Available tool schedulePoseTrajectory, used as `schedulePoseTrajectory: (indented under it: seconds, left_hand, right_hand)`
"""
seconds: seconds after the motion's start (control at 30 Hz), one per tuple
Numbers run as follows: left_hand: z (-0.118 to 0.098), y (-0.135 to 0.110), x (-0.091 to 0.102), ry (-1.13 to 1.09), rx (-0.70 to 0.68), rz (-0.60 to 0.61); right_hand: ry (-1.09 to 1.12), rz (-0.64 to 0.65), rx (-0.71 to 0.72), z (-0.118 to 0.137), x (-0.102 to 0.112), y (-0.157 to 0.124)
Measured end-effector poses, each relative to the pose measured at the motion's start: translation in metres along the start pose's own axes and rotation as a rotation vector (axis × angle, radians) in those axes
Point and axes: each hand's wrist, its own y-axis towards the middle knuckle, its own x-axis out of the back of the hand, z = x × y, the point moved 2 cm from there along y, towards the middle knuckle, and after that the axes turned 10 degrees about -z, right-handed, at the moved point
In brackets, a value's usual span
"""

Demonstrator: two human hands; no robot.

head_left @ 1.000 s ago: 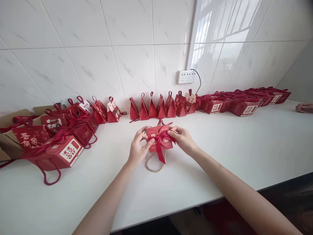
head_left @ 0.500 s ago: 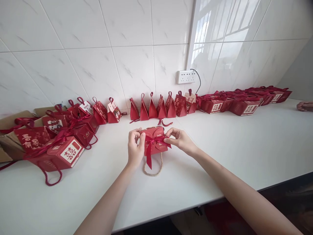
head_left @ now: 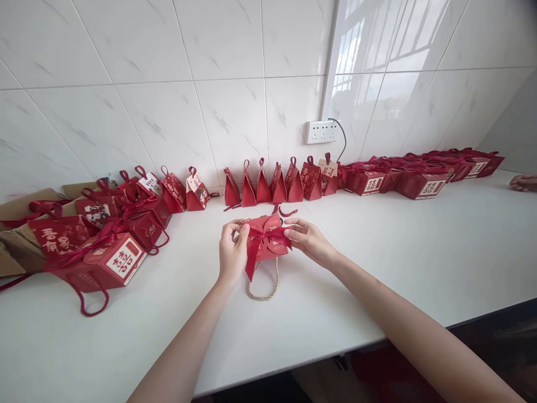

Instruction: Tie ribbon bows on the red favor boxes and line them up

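A small red gift box [head_left: 273, 221] lies on the white table in front of me, its top flaps curved and printed with pale characters. Across it a dark red ribbon [head_left: 265, 237] is tied in a bow, with a tail hanging at the left. My left hand [head_left: 234, 250] grips the box's left side, thumb over the ribbon's left part; its other fingers are partly hidden. On the right, my right hand [head_left: 311, 240] pinches the ribbon's right end between thumb and fingers. A beige twisted cord handle [head_left: 263, 298] loops onto the table below the box.
Finished-looking red boxes crowd the left [head_left: 98, 263], beside brown cardboard [head_left: 12, 249]. Several peaked red boxes [head_left: 263, 184] line the tiled wall, with more ribboned boxes [head_left: 422, 182] along the back right. A power strip [head_left: 321, 132] sits on the wall. Another person's hand [head_left: 523, 182] rests at far right.
The bow's right part looks more spread out, and the left tail has swung left and a little up. My right hand has shifted slightly up; my left hand keeps its grip.
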Motion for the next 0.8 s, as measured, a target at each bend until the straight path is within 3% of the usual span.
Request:
schedulePoseTrajectory:
  seconds: [0.2, 0.33, 0.47, 0.63, 0.8]
  left_hand:
    - [0.005, 0.0, 0.002, -0.037, -0.018, 0.028]
    - [0.004, -0.002, 0.002, 0.05, -0.079, 0.215]
    - [0.004, -0.004, -0.001, 0.02, 0.017, 0.335]
    - [0.001, -0.004, -0.005, -0.084, 0.062, 0.311]
    - [0.005, -0.005, -0.005, -0.006, 0.106, 0.256]
  right_hand:
    - [-0.412, 0.131, 0.071, 0.002, -0.001, -0.004]
    - [-0.444, 0.145, 0.075, -0.002, -0.003, -0.004]
    - [-0.446, 0.202, 0.073, -0.004, -0.003, -0.004]
    - [-0.434, 0.313, 0.016, 0.002, -0.004, -0.009]
    - [-0.542, 0.343, -0.081, 0.008, -0.002, -0.016]
